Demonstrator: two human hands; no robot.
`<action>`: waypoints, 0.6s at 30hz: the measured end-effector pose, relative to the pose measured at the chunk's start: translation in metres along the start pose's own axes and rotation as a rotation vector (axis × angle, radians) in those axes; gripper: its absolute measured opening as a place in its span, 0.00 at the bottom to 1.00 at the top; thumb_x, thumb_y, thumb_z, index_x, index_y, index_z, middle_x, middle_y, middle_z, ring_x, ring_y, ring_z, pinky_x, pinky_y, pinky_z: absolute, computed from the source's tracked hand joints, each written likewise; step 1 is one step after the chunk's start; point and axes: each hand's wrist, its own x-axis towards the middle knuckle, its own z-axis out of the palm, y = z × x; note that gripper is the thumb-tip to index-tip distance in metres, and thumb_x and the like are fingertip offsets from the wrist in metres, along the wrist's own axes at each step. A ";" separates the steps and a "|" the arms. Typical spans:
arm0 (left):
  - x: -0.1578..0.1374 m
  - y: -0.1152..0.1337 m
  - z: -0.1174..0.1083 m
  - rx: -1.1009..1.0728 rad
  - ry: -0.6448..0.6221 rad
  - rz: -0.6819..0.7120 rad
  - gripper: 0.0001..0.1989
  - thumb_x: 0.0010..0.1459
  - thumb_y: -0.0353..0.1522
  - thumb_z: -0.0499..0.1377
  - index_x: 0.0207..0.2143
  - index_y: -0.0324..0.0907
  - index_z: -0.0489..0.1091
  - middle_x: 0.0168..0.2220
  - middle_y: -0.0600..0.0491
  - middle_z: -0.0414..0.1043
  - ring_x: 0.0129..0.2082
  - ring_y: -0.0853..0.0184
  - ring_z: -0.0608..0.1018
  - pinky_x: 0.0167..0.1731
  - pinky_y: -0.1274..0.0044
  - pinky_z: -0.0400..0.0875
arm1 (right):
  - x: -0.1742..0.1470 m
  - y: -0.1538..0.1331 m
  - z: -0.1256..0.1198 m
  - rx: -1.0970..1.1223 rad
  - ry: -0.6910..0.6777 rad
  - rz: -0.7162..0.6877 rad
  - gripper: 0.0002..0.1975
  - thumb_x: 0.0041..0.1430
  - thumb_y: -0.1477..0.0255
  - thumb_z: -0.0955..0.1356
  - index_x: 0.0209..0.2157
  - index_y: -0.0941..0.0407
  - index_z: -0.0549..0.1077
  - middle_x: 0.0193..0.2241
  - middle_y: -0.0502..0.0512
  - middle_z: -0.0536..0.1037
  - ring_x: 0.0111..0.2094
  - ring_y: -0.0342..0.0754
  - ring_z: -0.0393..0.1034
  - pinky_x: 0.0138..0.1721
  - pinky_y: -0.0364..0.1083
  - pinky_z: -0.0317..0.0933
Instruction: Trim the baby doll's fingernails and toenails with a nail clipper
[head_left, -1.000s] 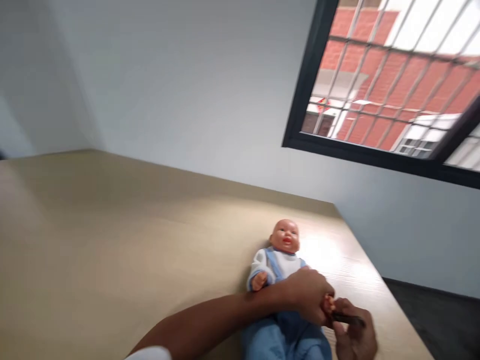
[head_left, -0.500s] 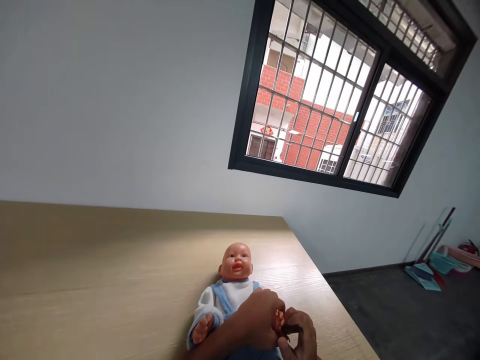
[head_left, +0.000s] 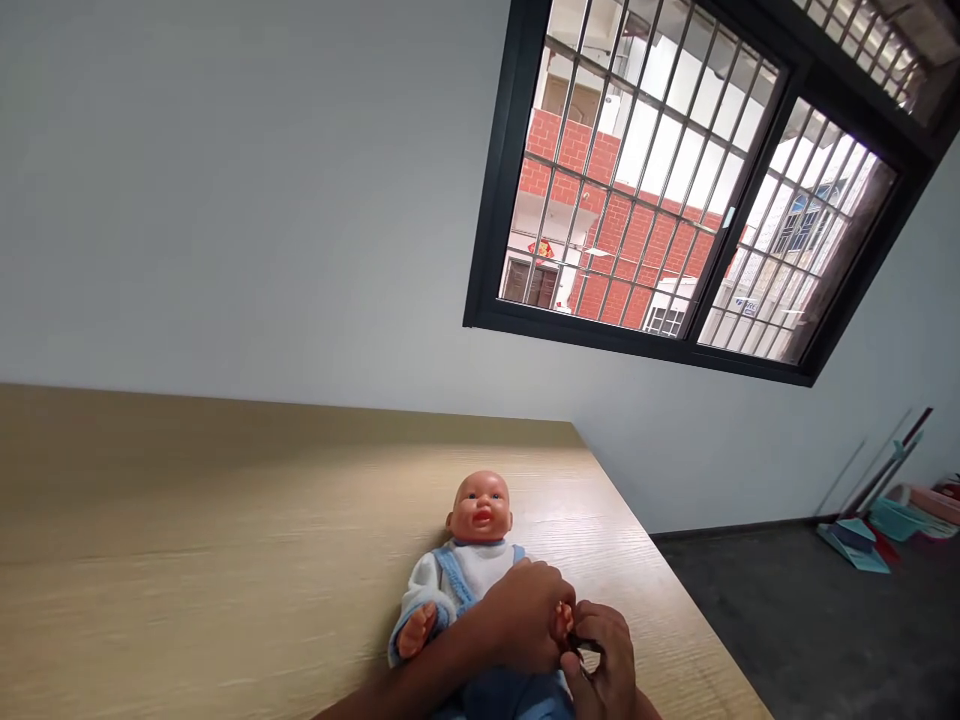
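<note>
A baby doll in a white top and blue overalls lies on its back on the table. My left forearm crosses its body, and my left hand is closed around the arm on the picture's right. The doll's small hand pokes out beside my knuckles. Right against it, the fingers of my right hand are pinched on a small dark strip at the doll's wrist. Fingers cover most of that strip, so its kind is unclear. The doll's other hand rests palm up.
The pale wooden table ends at a slanting right edge close to my right hand. Behind it stands a grey wall with a barred window. A dustpan, broom handles and basins are on the dark floor at the right.
The view has shifted slightly, so the doll sits a little higher and further right. My right fingers have drawn closer to the doll's wrist, and less of the dark strip shows.
</note>
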 end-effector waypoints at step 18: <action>0.001 0.002 -0.002 0.014 -0.036 -0.013 0.10 0.46 0.37 0.63 0.27 0.40 0.67 0.33 0.49 0.75 0.35 0.59 0.76 0.35 0.71 0.65 | 0.002 -0.001 -0.005 0.082 -0.140 -0.016 0.10 0.66 0.63 0.63 0.33 0.54 0.65 0.20 0.47 0.69 0.19 0.43 0.65 0.23 0.43 0.60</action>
